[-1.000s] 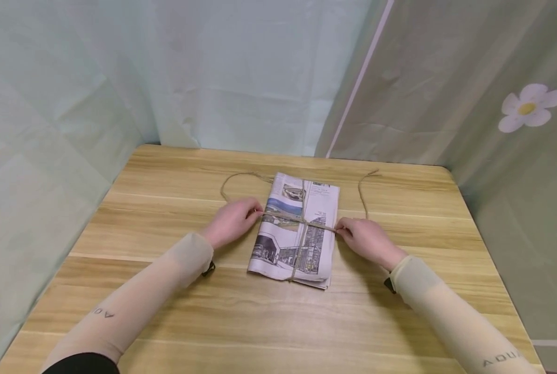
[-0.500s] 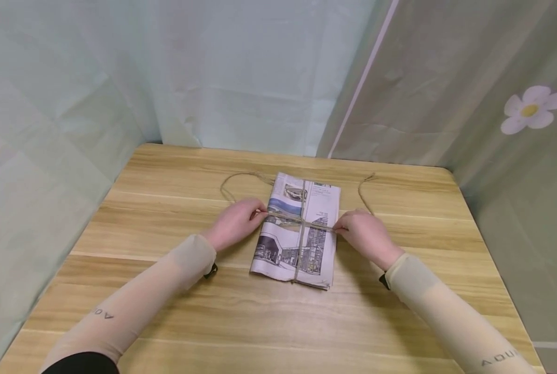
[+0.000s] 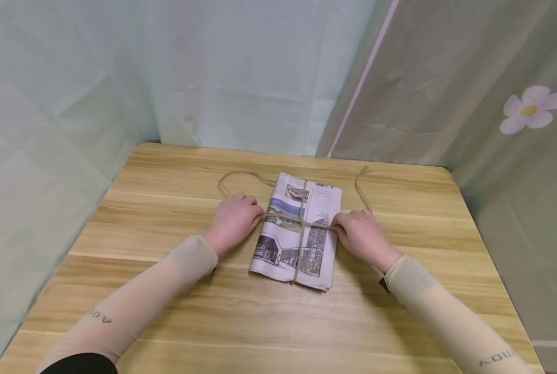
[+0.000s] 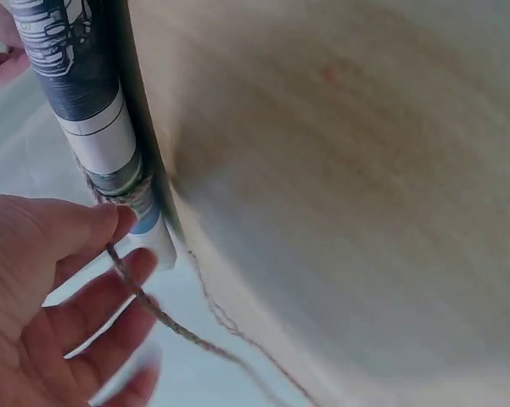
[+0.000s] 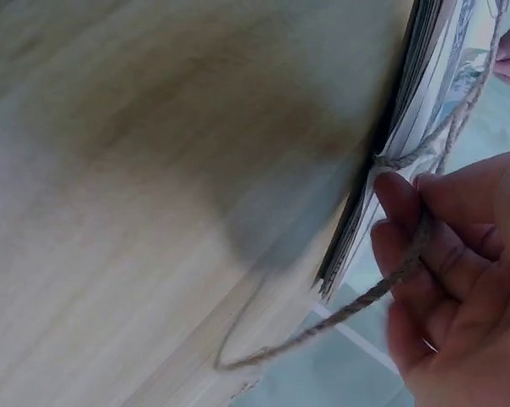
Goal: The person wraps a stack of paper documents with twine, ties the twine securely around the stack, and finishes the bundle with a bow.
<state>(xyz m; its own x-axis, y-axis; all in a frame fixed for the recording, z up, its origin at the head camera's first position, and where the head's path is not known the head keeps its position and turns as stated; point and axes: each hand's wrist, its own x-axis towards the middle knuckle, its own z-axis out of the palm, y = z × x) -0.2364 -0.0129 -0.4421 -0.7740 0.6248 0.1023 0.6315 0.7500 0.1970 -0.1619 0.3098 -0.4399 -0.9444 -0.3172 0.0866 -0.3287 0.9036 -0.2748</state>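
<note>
A folded stack of newspapers (image 3: 289, 249) lies on the table with twine (image 3: 301, 222) crossed over its top, lengthwise and crosswise. At its left edge my left hand (image 3: 233, 218) pinches the twine between thumb and index finger. The left wrist view shows the twine (image 4: 187, 335) trailing from the pinch, other fingers loosely spread. My right hand (image 3: 362, 234) pinches the twine at the right edge. In the right wrist view a twine end (image 5: 348, 309) runs down across the fingers, and the newspapers' layered edge (image 5: 399, 127) is beside the fingertips.
The wooden table (image 3: 278, 332) extends around the bundle. One loose twine tail (image 3: 233, 174) curves on the table beyond my left hand, another (image 3: 359, 189) beyond my right. A pale curtain (image 3: 245, 78) hangs behind the table's back edge, with a flower-printed curtain (image 3: 532, 110) at the right.
Both hands stay at the bundle's sides, still pinching the twine. My left hand has turned slightly and my right has shifted a little left. The right twine tail has shifted a little.
</note>
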